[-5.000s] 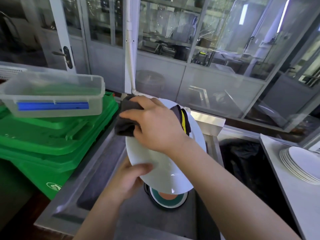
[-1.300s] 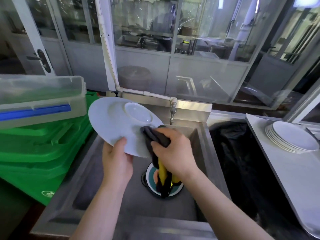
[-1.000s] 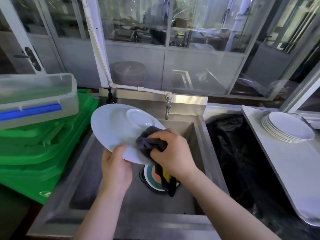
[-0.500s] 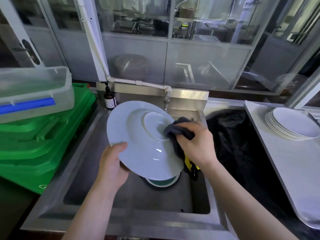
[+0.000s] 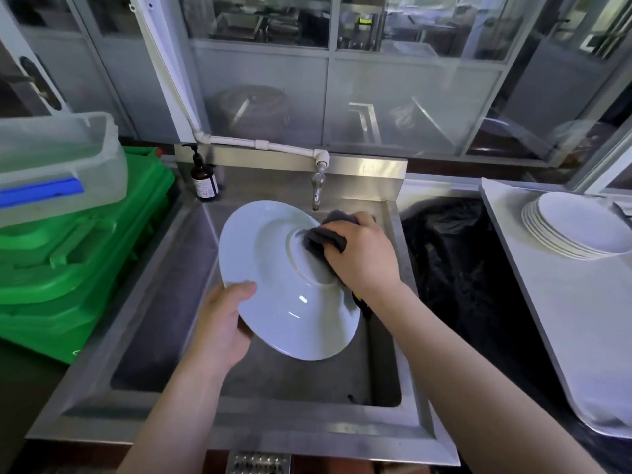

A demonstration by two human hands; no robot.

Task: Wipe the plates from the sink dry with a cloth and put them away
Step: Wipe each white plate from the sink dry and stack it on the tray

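Plate (image 5: 273,285) tilts over the sink (image 5: 164,302), left hand (image 5: 222,323) fingers gripping its 8 o'clock rim so the right hand (image 5: 362,254), clenched on the cloth (image 5: 325,237), can rub it dry.

Commercial kitchen: steel sink (image 5: 143,323), stacked plates (image 5: 578,230), glass-fronted cabinets (image 5: 393,97)

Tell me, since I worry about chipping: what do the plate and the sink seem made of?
Plate: white and glossy with sharp highlights, probably glazed ceramic or porcelain. Sink: dull grey brushed metal with folded edges, likely stainless steel.
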